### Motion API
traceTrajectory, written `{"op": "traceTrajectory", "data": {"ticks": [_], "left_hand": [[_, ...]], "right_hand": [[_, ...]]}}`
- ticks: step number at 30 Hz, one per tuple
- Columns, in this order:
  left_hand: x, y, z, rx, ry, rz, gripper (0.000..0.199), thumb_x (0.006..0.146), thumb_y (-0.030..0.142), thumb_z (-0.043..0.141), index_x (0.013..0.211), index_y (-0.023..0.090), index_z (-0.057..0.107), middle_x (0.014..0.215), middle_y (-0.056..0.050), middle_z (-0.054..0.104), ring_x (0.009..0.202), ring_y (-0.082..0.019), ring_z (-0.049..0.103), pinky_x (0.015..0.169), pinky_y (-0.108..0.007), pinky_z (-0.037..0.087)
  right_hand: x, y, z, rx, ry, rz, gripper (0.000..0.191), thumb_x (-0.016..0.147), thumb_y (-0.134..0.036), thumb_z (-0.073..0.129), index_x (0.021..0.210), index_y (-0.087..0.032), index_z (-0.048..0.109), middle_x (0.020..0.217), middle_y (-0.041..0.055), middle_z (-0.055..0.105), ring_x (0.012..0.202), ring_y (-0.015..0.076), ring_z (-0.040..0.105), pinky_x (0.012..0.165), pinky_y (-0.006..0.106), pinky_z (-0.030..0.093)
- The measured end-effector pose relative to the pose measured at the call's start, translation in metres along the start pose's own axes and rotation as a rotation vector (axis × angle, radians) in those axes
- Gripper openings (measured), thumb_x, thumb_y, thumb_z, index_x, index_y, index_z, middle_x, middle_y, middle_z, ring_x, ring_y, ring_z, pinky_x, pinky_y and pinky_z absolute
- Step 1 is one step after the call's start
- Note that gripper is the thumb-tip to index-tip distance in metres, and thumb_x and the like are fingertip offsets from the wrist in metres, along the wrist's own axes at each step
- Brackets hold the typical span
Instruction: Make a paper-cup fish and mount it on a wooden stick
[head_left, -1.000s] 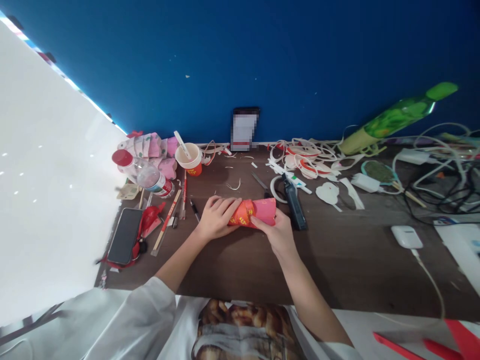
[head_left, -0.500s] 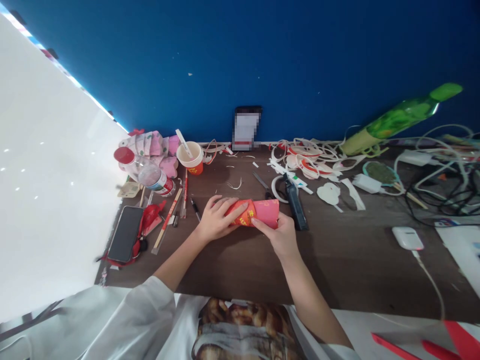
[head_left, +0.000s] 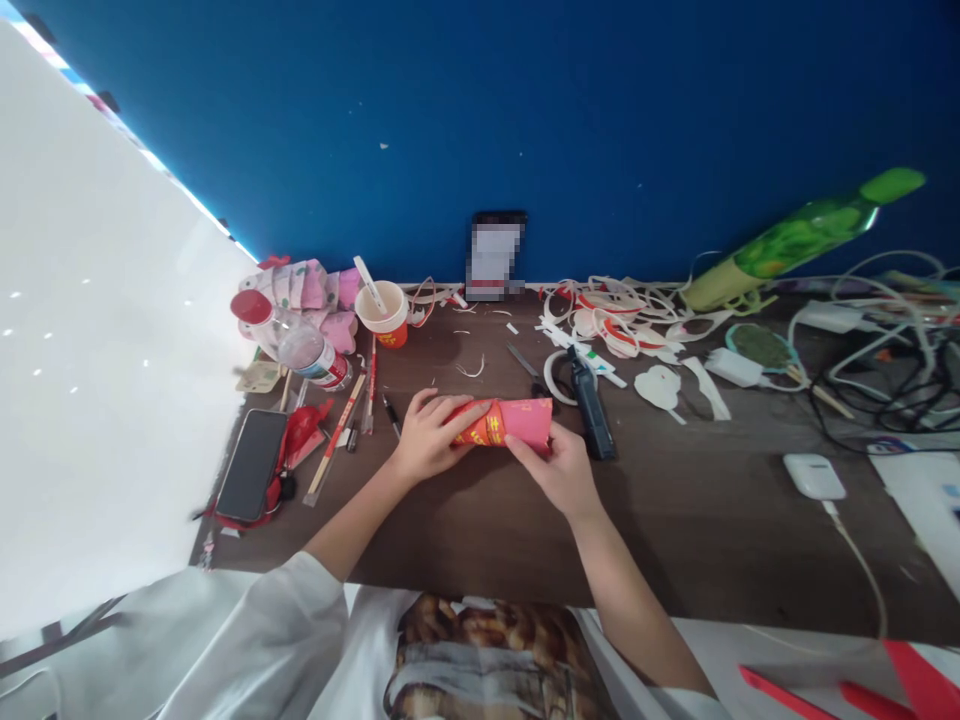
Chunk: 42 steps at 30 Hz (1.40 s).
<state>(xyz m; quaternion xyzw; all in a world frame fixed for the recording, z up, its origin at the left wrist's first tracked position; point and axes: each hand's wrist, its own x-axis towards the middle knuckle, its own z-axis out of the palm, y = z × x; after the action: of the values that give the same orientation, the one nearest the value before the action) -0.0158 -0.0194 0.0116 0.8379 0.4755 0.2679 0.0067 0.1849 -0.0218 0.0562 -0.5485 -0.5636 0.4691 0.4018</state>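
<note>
Red paper roll point(head_left: 508, 420), nearer the person than the cup point(head_left: 391, 332) and right of it: left hand point(head_left: 431, 434) and right hand point(head_left: 562, 470) clasp its two ends. Probably light and easily crushed, best held loosely there. Inside the cup leans a white stick point(head_left: 369, 284); left of it, a bottle point(head_left: 302, 345), contents unclear

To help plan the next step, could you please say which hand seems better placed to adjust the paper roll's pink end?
Probably the right hand: it holds the paper roll at that end, while the left hand lies over the other.
</note>
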Motion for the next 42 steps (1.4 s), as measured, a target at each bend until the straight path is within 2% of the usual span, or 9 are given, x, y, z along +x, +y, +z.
{"op": "traceTrajectory", "data": {"ticks": [6,12,17,23,29,33,35,39,42], "left_hand": [[0.002,-0.005,-0.007,-0.013,-0.068,0.039,0.052,0.085,0.042,0.056,0.134,0.029,0.048,0.122,-0.005,0.063,0.103,-0.019,0.061,0.105,-0.04,0.03],[0.003,-0.006,-0.012,0.012,-0.099,0.079,0.047,0.084,0.037,0.057,0.131,0.033,0.051,0.123,-0.005,0.063,0.102,-0.02,0.061,0.104,-0.042,0.031],[0.001,-0.006,-0.009,0.045,-0.088,0.129,0.048,0.083,0.033,0.058,0.13,0.033,0.052,0.123,-0.006,0.063,0.103,-0.021,0.061,0.101,-0.042,0.032],[0.0,-0.009,-0.007,0.055,-0.083,0.165,0.05,0.082,0.033,0.059,0.131,0.033,0.05,0.125,-0.007,0.062,0.105,-0.022,0.06,0.102,-0.042,0.031],[0.006,-0.012,-0.017,-0.065,-0.163,0.098,0.061,0.082,0.046,0.059,0.138,0.027,0.042,0.125,-0.008,0.062,0.11,-0.022,0.06,0.107,-0.043,0.028],[0.012,-0.017,-0.019,-0.071,-0.291,0.018,0.09,0.072,0.059,0.067,0.143,0.017,0.032,0.122,-0.015,0.063,0.11,-0.026,0.061,0.102,-0.042,0.034],[0.012,-0.021,-0.02,-0.064,-0.332,0.009,0.1,0.067,0.06,0.071,0.145,0.017,0.027,0.131,-0.017,0.056,0.117,-0.028,0.057,0.104,-0.044,0.033],[0.006,-0.031,-0.026,-0.119,-0.297,-0.043,0.117,0.057,0.064,0.075,0.148,0.017,0.017,0.146,-0.02,0.039,0.133,-0.032,0.041,0.109,-0.047,0.031],[-0.005,-0.038,-0.032,-0.169,-0.28,-0.175,0.118,0.057,0.055,0.079,0.148,0.015,0.016,0.139,-0.021,0.045,0.126,-0.034,0.048,0.103,-0.047,0.039]], "right_hand": [[0.004,0.002,-0.003,0.086,-0.032,0.087,0.032,0.074,-0.048,0.068,0.089,-0.02,0.071,0.09,0.0036,0.074,0.086,0.025,0.068,0.08,0.037,0.054],[0.001,0.001,-0.002,0.121,-0.072,0.078,0.034,0.073,-0.048,0.069,0.093,-0.02,0.071,0.096,0.0055,0.074,0.092,0.027,0.068,0.086,0.04,0.053],[0.003,0.002,-0.001,0.097,-0.166,0.138,0.036,0.063,-0.038,0.078,0.092,-0.018,0.071,0.09,0.0051,0.075,0.08,0.0249,0.069,0.075,0.038,0.056],[0.0,0.007,0.006,0.061,-0.103,0.144,0.031,0.061,-0.036,0.079,0.084,-0.016,0.072,0.081,0.0055,0.074,0.071,0.0231,0.068,0.069,0.037,0.055],[0.005,0.014,-0.009,0.158,-0.208,0.11,0.042,0.071,-0.046,0.071,0.103,-0.019,0.068,0.102,0.007,0.073,0.093,0.0252,0.067,0.084,0.037,0.053],[0.013,0.032,-0.019,0.144,-0.041,0.152,0.038,0.075,-0.053,0.064,0.095,-0.02,0.067,0.094,0.0065,0.073,0.091,0.0238,0.067,0.083,0.037,0.052],[0.014,0.041,-0.019,0.087,0.047,0.168,0.038,0.074,-0.053,0.064,0.091,-0.019,0.066,0.092,0.0072,0.072,0.089,0.0236,0.067,0.085,0.038,0.051],[0.011,0.055,-0.02,0.068,0.104,0.17,0.038,0.077,-0.052,0.062,0.093,-0.018,0.066,0.097,0.009,0.071,0.094,0.0234,0.065,0.089,0.039,0.049],[0.009,0.058,-0.021,0.099,0.102,0.196,0.036,0.077,-0.05,0.063,0.094,-0.018,0.066,0.097,0.0087,0.071,0.093,0.0223,0.065,0.089,0.039,0.049]]}}
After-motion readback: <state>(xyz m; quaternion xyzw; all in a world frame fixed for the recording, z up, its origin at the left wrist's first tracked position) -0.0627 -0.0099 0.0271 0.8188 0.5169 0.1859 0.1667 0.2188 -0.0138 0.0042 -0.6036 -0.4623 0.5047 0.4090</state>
